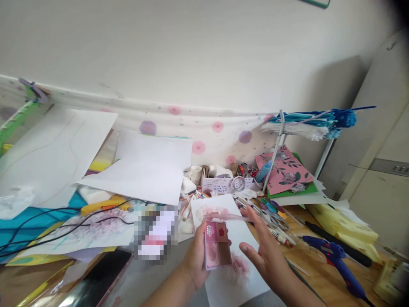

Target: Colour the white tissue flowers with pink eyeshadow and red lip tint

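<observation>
Centrally, left hand (pixel 195 256) gripping palette (pixel 217 247), right hand (pixel 266 252) splayed

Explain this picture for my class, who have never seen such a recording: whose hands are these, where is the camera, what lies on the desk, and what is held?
There is no machine here: a person works with two bare hands, and a camera worn on the head looks forward and down. The left hand has a small pink palette in its grip, clear lid raised. The right hand is open beside it, holding nothing. Beneath them lies a white sheet with pink blotches. On the cluttered table are a blue glue gun, scissors and large white papers.
</observation>
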`<action>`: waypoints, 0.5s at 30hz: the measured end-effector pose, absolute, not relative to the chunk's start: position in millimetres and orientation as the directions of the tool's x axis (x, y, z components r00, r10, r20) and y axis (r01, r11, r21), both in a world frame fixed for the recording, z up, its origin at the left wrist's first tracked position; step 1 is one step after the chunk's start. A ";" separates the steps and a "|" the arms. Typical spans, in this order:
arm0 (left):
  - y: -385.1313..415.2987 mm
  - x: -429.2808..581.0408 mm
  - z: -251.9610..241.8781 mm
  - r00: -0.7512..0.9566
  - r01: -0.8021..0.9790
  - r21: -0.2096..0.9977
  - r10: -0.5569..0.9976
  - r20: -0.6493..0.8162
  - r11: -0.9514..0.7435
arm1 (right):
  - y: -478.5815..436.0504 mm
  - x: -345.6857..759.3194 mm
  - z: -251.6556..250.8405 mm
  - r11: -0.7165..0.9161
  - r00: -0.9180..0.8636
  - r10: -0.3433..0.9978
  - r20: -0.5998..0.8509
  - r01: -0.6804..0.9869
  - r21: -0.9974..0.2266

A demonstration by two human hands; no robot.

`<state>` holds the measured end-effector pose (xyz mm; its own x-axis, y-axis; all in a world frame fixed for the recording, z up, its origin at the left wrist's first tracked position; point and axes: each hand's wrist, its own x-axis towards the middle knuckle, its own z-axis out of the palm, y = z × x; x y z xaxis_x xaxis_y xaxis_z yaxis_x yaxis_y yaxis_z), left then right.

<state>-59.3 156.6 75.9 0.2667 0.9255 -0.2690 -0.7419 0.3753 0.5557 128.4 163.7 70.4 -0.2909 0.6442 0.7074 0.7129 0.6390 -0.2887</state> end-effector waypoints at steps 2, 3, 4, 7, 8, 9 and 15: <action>158.4 -60.8 75.4 0.236 -0.771 0.538 0.937 -0.256 0.341 | 165.1 121.2 73.1 0.710 -0.428 0.597 0.678 0.676 -0.198; 159.0 -61.8 75.3 0.224 -0.785 0.525 0.941 -0.252 0.328 | 165.3 116.4 73.1 0.739 -0.486 0.561 0.670 0.660 -0.140; 159.3 -62.7 75.4 0.216 -0.800 0.511 0.945 -0.246 0.316 | 165.4 110.9 72.3 0.762 -0.539 0.521 0.662 0.642 -0.077; 159.8 -65.1 75.4 0.165 -0.841 0.470 0.953 -0.253 0.270 | 166.5 93.3 66.9 0.781 -0.641 0.425 0.639 0.617 0.099; 160.1 -65.3 75.2 0.142 -0.851 0.460 0.955 -0.261 0.252 | 167.3 88.5 64.5 0.771 -0.657 0.405 0.636 0.620 0.149; 160.8 -65.1 74.8 0.128 -0.859 0.452 0.956 -0.265 0.241 | 168.6 84.9 62.1 0.759 -0.670 0.385 0.635 0.622 0.195; 173.5 -69.4 69.9 0.025 -0.710 0.680 0.972 -0.235 0.183 | 202.0 109.9 53.9 0.710 -0.697 0.466 0.545 0.662 0.240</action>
